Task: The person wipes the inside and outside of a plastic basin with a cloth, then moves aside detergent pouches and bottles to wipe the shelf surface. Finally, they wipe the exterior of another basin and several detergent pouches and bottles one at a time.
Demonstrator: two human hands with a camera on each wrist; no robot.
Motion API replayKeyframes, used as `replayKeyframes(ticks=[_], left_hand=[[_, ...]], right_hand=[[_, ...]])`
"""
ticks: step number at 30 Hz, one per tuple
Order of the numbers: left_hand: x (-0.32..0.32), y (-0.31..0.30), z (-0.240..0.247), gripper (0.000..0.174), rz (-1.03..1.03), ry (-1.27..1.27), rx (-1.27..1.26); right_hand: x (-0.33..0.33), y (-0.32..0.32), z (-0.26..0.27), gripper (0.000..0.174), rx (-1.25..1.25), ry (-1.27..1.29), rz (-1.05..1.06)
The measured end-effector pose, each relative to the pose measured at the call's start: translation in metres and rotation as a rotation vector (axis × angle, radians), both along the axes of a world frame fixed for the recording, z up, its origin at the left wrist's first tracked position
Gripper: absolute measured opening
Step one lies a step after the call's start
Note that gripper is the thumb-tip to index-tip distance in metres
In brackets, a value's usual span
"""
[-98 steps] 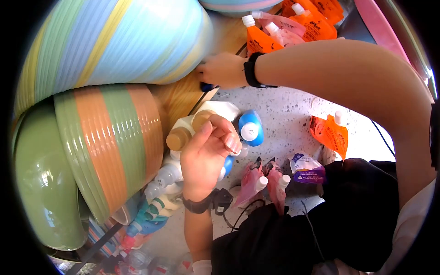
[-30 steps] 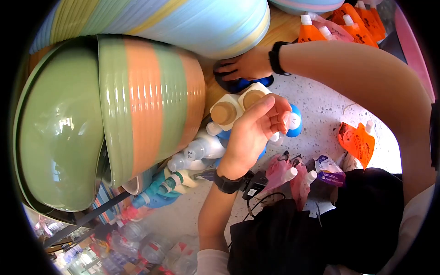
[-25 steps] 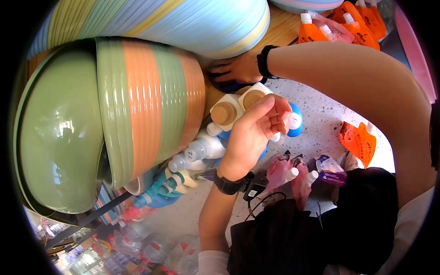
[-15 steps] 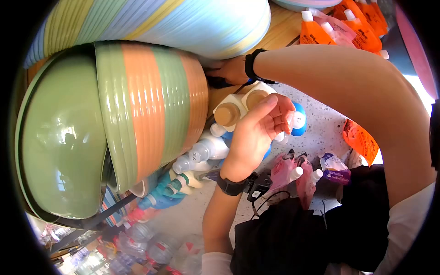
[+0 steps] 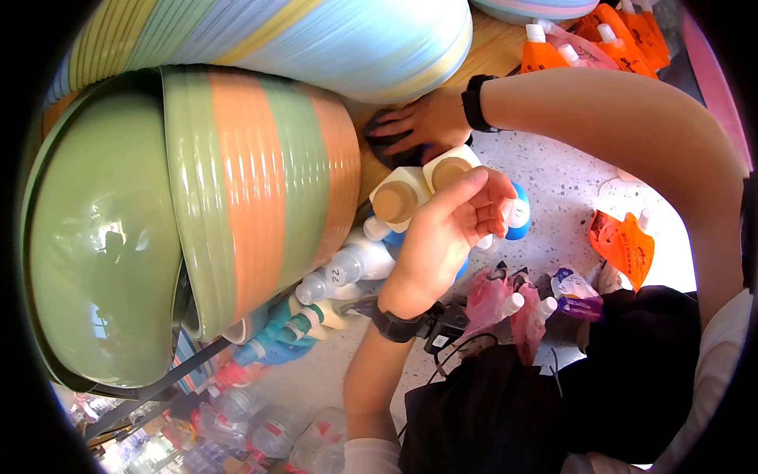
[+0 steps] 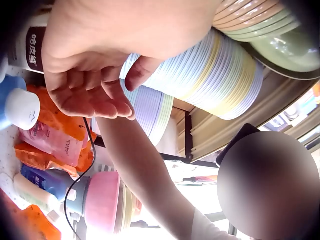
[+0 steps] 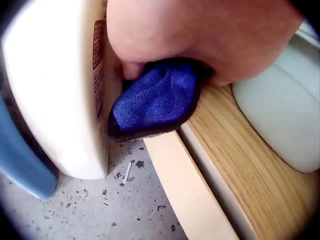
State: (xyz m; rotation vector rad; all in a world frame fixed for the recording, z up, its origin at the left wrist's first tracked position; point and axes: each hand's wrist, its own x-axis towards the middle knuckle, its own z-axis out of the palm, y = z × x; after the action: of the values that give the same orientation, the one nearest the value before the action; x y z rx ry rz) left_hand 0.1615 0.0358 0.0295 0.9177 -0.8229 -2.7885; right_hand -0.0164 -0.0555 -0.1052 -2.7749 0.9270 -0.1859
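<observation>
My right hand (image 5: 430, 120) presses a dark cloth with a blue side (image 7: 155, 97) onto the wooden shelf (image 5: 367, 162). Its fingers spread over the cloth in the head view. In the right wrist view the cloth bulges out from under the palm. My left hand (image 5: 442, 237) hovers palm-up with loosely curled fingers and holds nothing. Beside it stand two white bottles with brown caps (image 5: 395, 202); the left wrist overlaps other bottles below. The stack of green and orange striped bowls (image 5: 260, 189) and the pale blue striped stack (image 5: 339, 39) flank the right hand.
Orange spout pouches (image 5: 545, 57) stand at the upper right; another orange pouch (image 5: 624, 245) and pink pouches (image 5: 485, 300) stand on the speckled floor. A blue bottle (image 5: 517, 213) is near the left fingertips. Clear plastic bottles (image 5: 276, 430) lie at lower left.
The right hand first came at the shelf with the cloth mostly hidden, then slid back and forth, inward half a second ago and now out again. The left hand has stayed loosely curled.
</observation>
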Motion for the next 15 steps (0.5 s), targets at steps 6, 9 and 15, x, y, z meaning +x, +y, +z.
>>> replayKeyframes(ticks=[6, 9, 15], left_hand=[[-0.001, -0.003, -0.001, 0.03, -0.031, 0.011, -0.01], [0.0, -0.001, -0.003, 0.03, 0.015, -0.01, 0.011], [-0.003, 0.001, -0.005, 0.034, 0.065, 0.03, -0.109]], right_hand=[[0.01, -0.01, -0.01, 0.071, -0.112, 0.024, 0.125], [-0.002, 0.002, -0.009, 0.066, -0.139, 0.014, 0.143], [-0.009, 0.013, 0.003, 0.062, -0.157, 0.112, 0.125]])
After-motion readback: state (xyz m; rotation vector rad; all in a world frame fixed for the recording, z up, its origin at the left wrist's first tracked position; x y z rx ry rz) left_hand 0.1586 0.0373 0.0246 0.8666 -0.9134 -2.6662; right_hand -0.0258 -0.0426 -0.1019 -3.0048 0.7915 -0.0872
